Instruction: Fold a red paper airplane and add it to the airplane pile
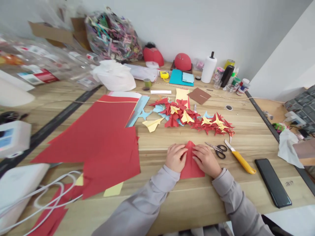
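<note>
Left hand [175,158] and right hand [206,161]: fingers partly curled, touching red paper [191,165] lying between them; cannot tell whether either pinches. Scissors [219,150] right of paper.

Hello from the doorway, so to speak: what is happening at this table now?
A person in grey sleeves has both hands on a small red paper, the left hand at its left side and the right hand at its right. Beyond them lies a pile of folded paper pieces, in red, yellow and light blue. Scissors and a yellow-handled cutter lie untouched to the right, and large red sheets to the left.
</note>
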The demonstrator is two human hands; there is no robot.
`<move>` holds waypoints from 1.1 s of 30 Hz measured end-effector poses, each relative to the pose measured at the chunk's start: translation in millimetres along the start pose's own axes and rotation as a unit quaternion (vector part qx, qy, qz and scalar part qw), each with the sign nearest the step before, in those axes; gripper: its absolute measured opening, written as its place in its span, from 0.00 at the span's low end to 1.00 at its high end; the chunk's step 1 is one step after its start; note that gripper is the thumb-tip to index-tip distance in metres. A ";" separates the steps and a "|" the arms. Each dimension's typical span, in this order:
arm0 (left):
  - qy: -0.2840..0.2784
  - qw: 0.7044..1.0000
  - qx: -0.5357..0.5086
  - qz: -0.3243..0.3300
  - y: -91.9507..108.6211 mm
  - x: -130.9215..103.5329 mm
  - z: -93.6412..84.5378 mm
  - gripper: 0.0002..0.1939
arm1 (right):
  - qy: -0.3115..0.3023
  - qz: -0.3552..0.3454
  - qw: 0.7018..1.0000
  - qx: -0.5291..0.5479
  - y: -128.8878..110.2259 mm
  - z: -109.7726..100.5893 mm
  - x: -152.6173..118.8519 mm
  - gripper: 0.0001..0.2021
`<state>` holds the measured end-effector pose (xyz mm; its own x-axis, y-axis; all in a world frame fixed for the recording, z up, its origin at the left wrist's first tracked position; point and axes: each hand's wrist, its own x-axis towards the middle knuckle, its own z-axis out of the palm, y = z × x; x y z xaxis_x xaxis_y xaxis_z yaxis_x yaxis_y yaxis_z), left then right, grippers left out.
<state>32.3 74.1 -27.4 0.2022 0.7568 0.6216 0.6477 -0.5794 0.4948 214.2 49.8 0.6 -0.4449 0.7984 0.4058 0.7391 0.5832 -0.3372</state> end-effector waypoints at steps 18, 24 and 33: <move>0.037 0.993 -0.085 -0.071 6.7 7.5 1.5 0.12 | 0.061 0.062 0.994 0.060 17.7 5.8 -5.1 0.18; 0.035 0.990 -0.111 -0.084 5.9 10.3 1.7 0.13 | 0.073 0.069 0.993 0.061 24.4 10.4 -8.4 0.16; 0.030 0.993 -0.094 -0.063 -1.0 8.6 2.6 0.13 | 0.113 0.071 0.989 0.064 22.6 11.5 -8.5 0.15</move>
<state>35.2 82.0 -24.1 0.0811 0.8105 0.5800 0.5149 -0.5323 0.6719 228.9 57.9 -20.3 -0.2059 0.8276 0.5222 0.7087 0.4941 -0.5036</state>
